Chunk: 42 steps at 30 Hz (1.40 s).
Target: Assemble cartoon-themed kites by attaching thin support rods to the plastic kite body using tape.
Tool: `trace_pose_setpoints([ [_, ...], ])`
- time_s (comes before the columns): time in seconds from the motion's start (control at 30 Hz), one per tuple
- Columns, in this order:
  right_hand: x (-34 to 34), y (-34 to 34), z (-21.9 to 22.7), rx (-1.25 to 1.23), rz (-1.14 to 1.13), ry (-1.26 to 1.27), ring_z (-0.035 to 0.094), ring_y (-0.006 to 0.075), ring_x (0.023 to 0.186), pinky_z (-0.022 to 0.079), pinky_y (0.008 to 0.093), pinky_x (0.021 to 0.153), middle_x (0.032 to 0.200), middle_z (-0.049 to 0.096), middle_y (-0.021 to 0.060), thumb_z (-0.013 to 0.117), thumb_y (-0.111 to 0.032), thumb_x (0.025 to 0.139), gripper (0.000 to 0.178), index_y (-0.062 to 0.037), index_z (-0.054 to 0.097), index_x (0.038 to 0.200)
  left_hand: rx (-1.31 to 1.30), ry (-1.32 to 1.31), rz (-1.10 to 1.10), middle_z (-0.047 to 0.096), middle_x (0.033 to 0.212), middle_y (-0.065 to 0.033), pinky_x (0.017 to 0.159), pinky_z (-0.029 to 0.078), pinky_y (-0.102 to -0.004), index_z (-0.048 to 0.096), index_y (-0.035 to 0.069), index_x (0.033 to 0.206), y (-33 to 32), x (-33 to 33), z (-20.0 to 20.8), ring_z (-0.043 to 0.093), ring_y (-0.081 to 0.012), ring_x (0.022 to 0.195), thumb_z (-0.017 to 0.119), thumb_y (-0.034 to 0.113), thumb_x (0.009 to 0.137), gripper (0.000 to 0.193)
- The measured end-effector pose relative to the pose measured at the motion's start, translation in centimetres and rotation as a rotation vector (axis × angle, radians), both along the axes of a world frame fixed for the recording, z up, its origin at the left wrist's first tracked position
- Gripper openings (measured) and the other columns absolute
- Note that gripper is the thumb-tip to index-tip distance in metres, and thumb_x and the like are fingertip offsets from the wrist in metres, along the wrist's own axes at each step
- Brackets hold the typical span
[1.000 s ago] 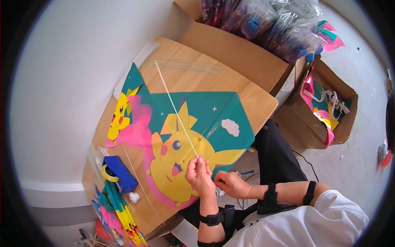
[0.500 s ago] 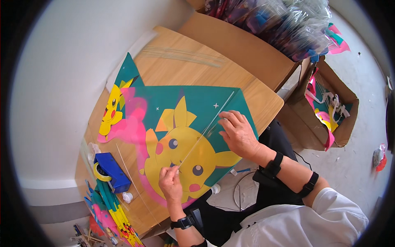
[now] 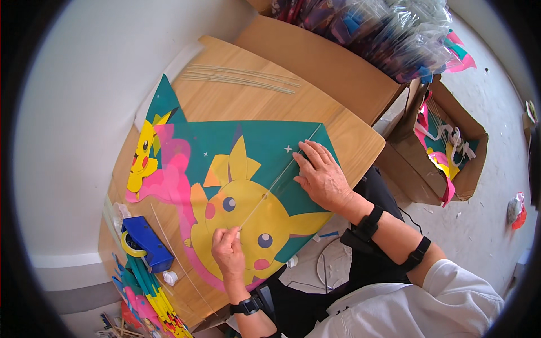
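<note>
A green, pink and yellow kite sheet [image 3: 217,138], printed with a yellow cartoon figure, lies flat on the wooden table. A thin pale rod [image 3: 275,184] runs diagonally over it, from the far right corner toward the figure's face. My left hand [image 3: 230,260] is closed, pinching the rod near its lower end between thumb and fingertips. My right hand [image 3: 327,180] rests on the sheet near the rod's far end, its fingers stretched out and laid over the rod.
A blue tape dispenser [image 3: 151,243] stands at the table's left edge, beside another thin rod [image 3: 169,242]. Several rods [image 3: 242,79] lie at the far side. Folded printed pieces [image 3: 155,293] hang low on the left. At right is an open cardboard box [image 3: 414,172]; plastic-wrapped packages [image 3: 389,34] are piled behind.
My right hand has come down from above the rod and now lies flat on it and the sheet. The rod now lies closer along the sheet. My left hand still pinches its lower end.
</note>
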State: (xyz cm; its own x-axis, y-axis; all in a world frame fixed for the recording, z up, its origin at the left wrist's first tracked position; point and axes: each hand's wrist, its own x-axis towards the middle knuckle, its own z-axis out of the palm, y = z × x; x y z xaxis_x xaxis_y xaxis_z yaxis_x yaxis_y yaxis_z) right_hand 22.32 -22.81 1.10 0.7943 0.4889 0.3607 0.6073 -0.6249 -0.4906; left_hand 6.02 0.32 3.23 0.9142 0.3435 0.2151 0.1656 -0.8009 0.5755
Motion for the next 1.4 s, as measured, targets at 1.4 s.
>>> trace_pose_setpoints([
  [1.4,-0.2,0.5,0.0,-0.063,-0.045,-0.035,0.039,0.0334,0.124,0.03,0.0425,0.106,0.13,0.045,0.0176,0.066,-0.019,0.077,0.049,0.0013,0.052,0.119,0.079,-0.133,0.017,0.055,0.082,-0.0096,0.064,0.046,-0.0353,0.062,0.004,0.09,-5.2,7.3,-1.8,0.057,-0.0267,0.076,0.068,-0.002,0.07,0.022],
])
